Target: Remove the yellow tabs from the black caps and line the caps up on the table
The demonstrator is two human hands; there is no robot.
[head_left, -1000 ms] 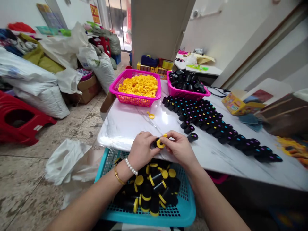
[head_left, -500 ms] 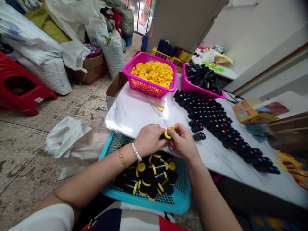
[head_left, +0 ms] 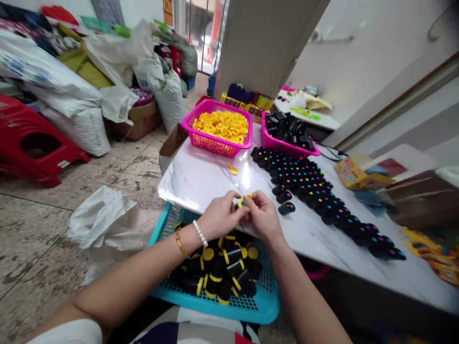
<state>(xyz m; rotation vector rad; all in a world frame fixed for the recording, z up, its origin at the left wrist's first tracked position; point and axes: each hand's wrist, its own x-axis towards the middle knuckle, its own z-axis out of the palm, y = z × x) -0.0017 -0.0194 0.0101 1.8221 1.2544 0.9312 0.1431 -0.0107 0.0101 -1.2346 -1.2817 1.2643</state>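
My left hand [head_left: 219, 217] and my right hand [head_left: 264, 217] meet above the table's near edge, fingers closed around one small piece. A yellow ring with a tab [head_left: 241, 203] shows between the fingertips, with a blue dot in its middle. My left hand grips the body below, which is mostly hidden; my right fingers pinch the tab side. Under my hands, a teal basket [head_left: 215, 310] holds several black cylinders with yellow caps [head_left: 234, 267]. A loose yellow ring [head_left: 233, 169] lies on the white table [head_left: 193, 179]. Nearest my right hand is a black cylinder [head_left: 287, 208] lying on its side.
Rows of black cylinders with coloured dots [head_left: 308, 184] cover the table's right side. Behind stand a pink basket of yellow rings [head_left: 215, 145] and a pink basket of black parts [head_left: 287, 150]. A white bag [head_left: 100, 215] and a red stool [head_left: 39, 143] are at left.
The view has tilted upward, so the baskets and table sit lower in it. My hands stay together on the piece, and my left thumb now covers more of it.
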